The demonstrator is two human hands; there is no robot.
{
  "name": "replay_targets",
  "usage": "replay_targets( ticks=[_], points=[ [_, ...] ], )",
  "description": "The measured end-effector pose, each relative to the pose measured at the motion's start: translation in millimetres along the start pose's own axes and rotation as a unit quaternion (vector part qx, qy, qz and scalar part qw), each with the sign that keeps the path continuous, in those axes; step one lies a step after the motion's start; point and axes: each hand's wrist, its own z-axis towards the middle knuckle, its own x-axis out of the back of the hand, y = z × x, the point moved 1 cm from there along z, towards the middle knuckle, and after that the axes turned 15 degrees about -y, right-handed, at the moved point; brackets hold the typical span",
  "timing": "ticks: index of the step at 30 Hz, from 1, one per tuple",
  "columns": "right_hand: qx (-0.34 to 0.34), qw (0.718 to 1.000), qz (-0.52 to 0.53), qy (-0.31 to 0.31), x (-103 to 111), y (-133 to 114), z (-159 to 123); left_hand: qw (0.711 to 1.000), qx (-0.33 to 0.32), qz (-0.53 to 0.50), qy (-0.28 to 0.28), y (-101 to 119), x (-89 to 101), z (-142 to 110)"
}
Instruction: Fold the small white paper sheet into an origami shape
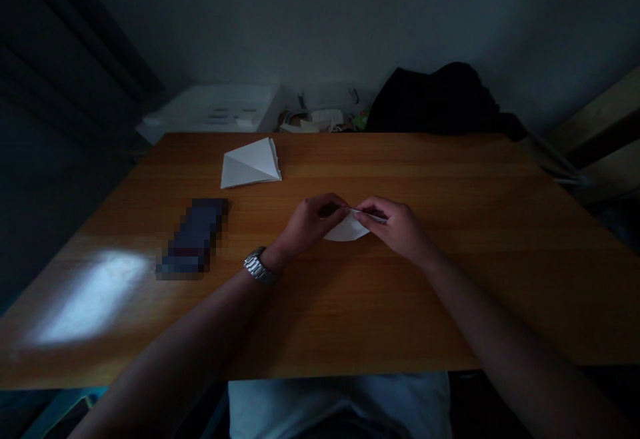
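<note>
Near the middle of the wooden table (320, 319), both hands pinch a small white piece of folded paper (346, 230). My left hand (314, 221) grips its upper left part between thumb and fingers. On the other side, my right hand (393, 224) has its thumb and fingers closed on the upper right edge. The two sets of fingertips almost meet at the top of the paper. A crease runs down the paper's visible face, and my fingers cover part of it. A metal watch (260, 266) sits on my left wrist.
Folded white sheets (251, 163) lie at the back left of the table. Closer in on the left is a dark, pixelated flat object (194, 236). Past the far edge stand a white container (225, 107), a clear box of small items (325, 109) and a black cloth-like heap (435, 99).
</note>
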Motion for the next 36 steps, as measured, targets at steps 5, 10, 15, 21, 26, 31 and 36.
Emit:
replay_targets(
  ticks=[5,10,15,21,26,31,36],
  points=[
    [0.0,1.0,-0.005,0.007,1.0,1.1,0.3,1.0,0.004,-0.006,0.009,-1.4,1.0,1.8],
    [-0.019,0.998,0.045,0.032,3.9,4.1,1.0,0.998,0.012,-0.026,0.049,1.1,3.4,1.5],
    [-0.034,0.993,0.097,0.055,5.6,5.7,2.0,0.999,0.013,-0.035,0.038,0.6,1.6,0.1],
    [-0.032,0.993,0.102,0.044,4.9,10.5,2.8,1.0,0.002,-0.014,0.011,-7.0,-3.2,-0.1],
    [-0.029,0.994,0.102,0.031,4.0,13.9,2.3,0.999,0.029,0.003,0.014,-7.8,-3.5,0.8],
    [-0.047,0.994,0.093,0.041,6.5,11.8,0.7,0.999,0.044,0.006,-0.002,-7.0,0.1,0.4],
    [-0.066,0.993,0.092,0.018,10.2,14.7,-1.0,0.999,0.044,0.03,-0.01,-6.0,4.1,0.6]
  ],
)
